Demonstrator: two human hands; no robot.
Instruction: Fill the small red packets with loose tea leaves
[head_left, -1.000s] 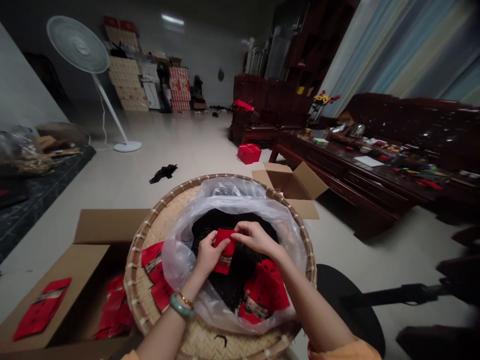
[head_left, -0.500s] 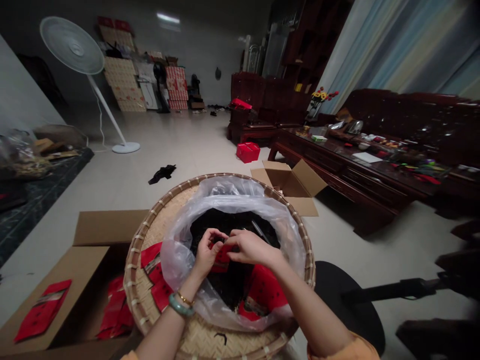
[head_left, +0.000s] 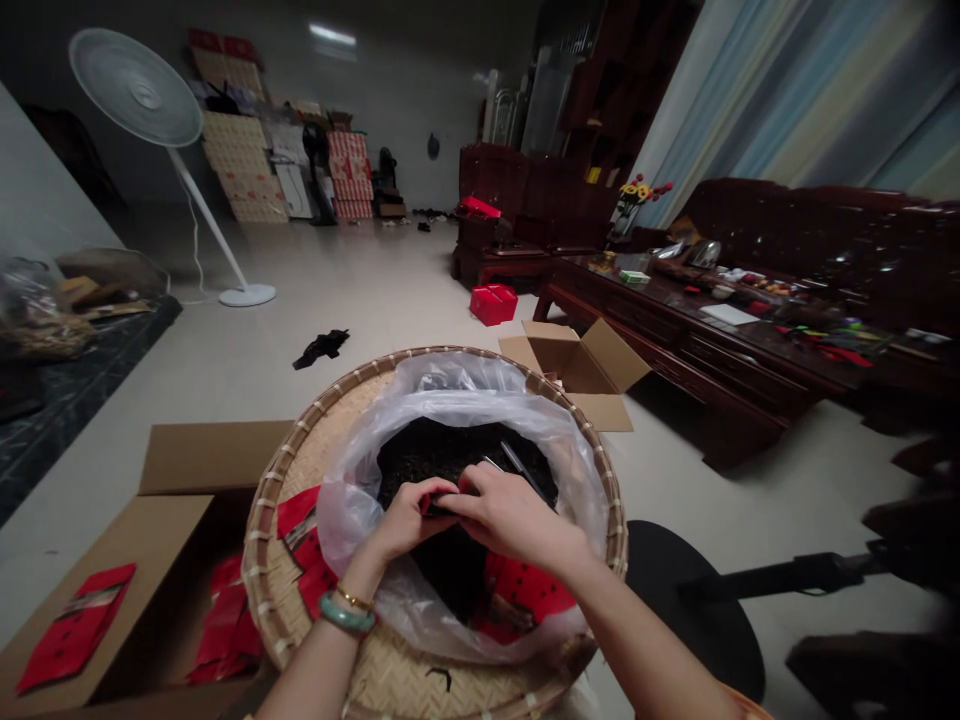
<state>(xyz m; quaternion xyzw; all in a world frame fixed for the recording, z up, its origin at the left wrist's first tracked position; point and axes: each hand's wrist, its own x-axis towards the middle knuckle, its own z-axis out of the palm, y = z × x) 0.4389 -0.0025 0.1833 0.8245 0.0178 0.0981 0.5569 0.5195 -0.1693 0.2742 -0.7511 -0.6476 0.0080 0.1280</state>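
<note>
My left hand [head_left: 409,522] and my right hand [head_left: 510,515] meet over dark loose tea leaves [head_left: 442,450] inside a clear plastic bag [head_left: 356,520]. Between them, a small red packet [head_left: 436,503] is pinched, mostly hidden by my fingers. A slim metal tool [head_left: 521,470] lies on the leaves just above my right hand. The bag sits in a woven bamboo tray [head_left: 281,520]. Several red packets [head_left: 304,535] lie on the tray to the left, and more [head_left: 525,590] lie in the bag's lower right.
An open cardboard box [head_left: 172,560] holding red packets stands at lower left, and another box [head_left: 577,365] stands beyond the tray. A black round seat [head_left: 690,610] is at right. A long wooden table [head_left: 675,310] cluttered with items runs along the right.
The red packet has sunk lower and now sits almost wholly within my fingers. My hands have drawn closer together, and the view has drifted slightly.
</note>
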